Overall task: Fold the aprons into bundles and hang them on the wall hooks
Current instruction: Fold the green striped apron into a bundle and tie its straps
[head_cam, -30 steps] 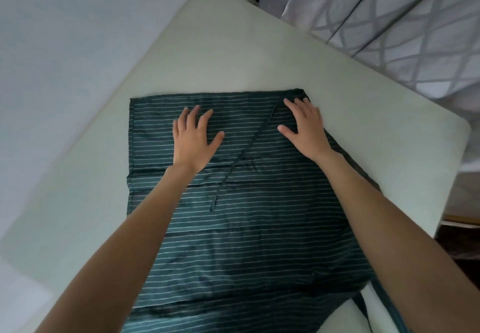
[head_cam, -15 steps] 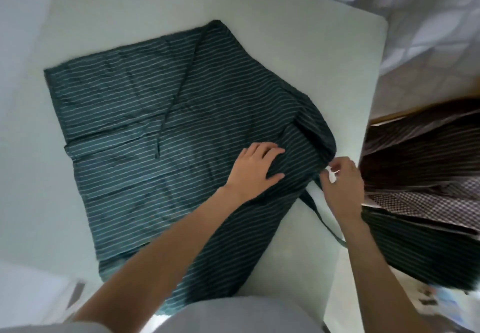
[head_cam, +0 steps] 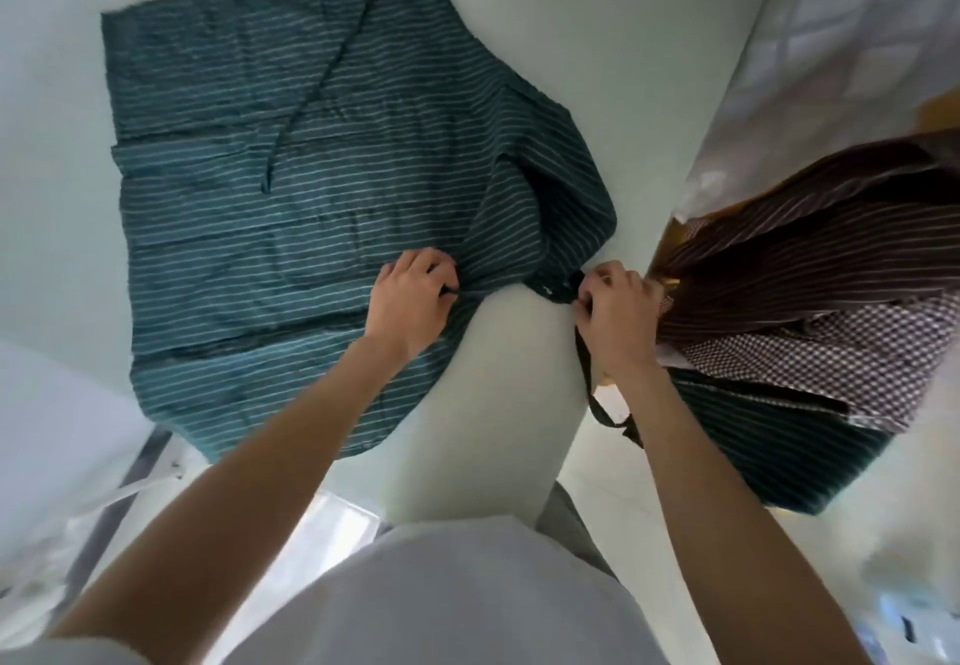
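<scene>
**Both hands pinching the green apron's right edge**

I am looking down at 1 green striped apron (head_cam: 291,207) that is lying mostly flat on the white table (head_cam: 597,67), filling the table's left and middle. The apron's right side is bunching into a raised fold toward 3 o'clock, just short of the table's right edge. Bare tabletop is showing from 12 to 2 o'clock beyond the cloth, and a wedge of bare top is lying between my 2 hands at the near edge. The apron's lower hem at 7 o'clock is drooping over the near edge of the table.

My left hand (head_cam: 410,301) is resting on the cloth with its fingers curled, pinching the fabric edge. My right hand (head_cam: 618,311) is sitting at the table's right edge, fingers curled round the dark bunched corner of the apron. 1 dark strap (head_cam: 597,399) is hanging down from under that hand, and my wrist is covering its upper part. A second thin strap (head_cam: 317,87) is lying diagonally across the apron's upper half.

At 3 to 4 o'clock, off the table, a pile of other aprons (head_cam: 810,311) is lying: I am counting 3 patterns, brown striped, checked and green striped, but the frame is blurred there and overlaps are hiding their edges.
</scene>
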Demonstrator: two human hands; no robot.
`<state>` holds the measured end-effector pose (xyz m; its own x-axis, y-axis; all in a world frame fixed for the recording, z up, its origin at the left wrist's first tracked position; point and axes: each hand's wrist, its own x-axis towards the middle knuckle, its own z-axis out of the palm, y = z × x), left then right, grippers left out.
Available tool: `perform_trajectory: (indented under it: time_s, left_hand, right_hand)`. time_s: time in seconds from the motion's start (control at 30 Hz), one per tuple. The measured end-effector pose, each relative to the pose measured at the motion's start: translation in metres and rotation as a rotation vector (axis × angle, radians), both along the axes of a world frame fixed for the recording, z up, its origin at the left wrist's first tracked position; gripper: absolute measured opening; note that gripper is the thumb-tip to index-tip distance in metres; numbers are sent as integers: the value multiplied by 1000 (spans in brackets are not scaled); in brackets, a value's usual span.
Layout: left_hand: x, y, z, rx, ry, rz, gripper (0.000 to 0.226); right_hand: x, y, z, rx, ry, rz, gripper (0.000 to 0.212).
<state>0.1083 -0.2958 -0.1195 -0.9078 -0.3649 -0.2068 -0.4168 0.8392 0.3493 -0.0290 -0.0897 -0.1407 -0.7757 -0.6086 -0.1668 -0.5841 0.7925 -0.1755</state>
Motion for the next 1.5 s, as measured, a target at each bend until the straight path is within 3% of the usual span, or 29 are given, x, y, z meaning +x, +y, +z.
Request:
perform_trajectory:
  time_s: [0.2,0.27,0.37,0.43,0.6,0.7,0.73,0.83,0.9,0.93,1.0,1.07,1.13,1.2,1.27,1.33,1.43,1.5]
  left_hand:
    - [28,-3,13,-79,-117,284,21]
    - [26,6,16,-62,-102,298,35]
    - [11,29,17,-31,44,128,50]
    - [-6,46,13,-41,87,0,53]
    - [-52,76,0,-91,-81,-139,65]
    - [-61,81,-9,-123,-185,-140,51]
    - [-61,82,-8,-68,-129,-68,43]
    - [-69,77,9,246,266,448,23]
    - [-80,68,19,319,384,600,23]
    - [-88,64,19,316,393,572,24]
    - [-102,56,14,307,372,444,28]
    - [-113,50,2,253,227,331,34]
    - [-119,47,-8,173,-9,270,40]
    - [-121,47,-14,162,-95,252,44]
    - [-119,47,-17,208,-10,254,44]
    - [-117,48,-15,254,89,262,42]
    - [-119,49,-8,448,200,367,40]
    - [-123,50,-4,583,245,459,39]
  right_hand:
    - [-55,31,26,-30,10,-86,10]
    - [-60,41,32,-100,-57,-94,16]
    - [-60,46,35,-264,-362,-140,40]
    - [-62,41,35,-334,-442,-196,44]
    - [-91,15,36,-424,-557,-255,37]
    - [-111,3,41,-390,-462,-104,37]
    - [-112,-2,45,-368,-423,24,35]
    - [-91,-17,52,-260,-280,447,33]
    - [-67,-22,44,-198,-63,706,35]
    - [-56,-23,36,-143,-12,822,39]
    - [-46,-24,21,-56,-94,961,51]
    - [-52,-24,19,-57,-197,996,46]
    - [-63,-22,23,-231,-208,859,32]
    - [-83,-20,24,-421,-197,486,22]
    - [-104,-22,23,-371,-232,182,31]
    - [-118,-34,16,-216,-341,126,45]
    - [-125,-54,14,-239,-587,135,32]
    - [-137,-60,22,-362,-725,-7,22]
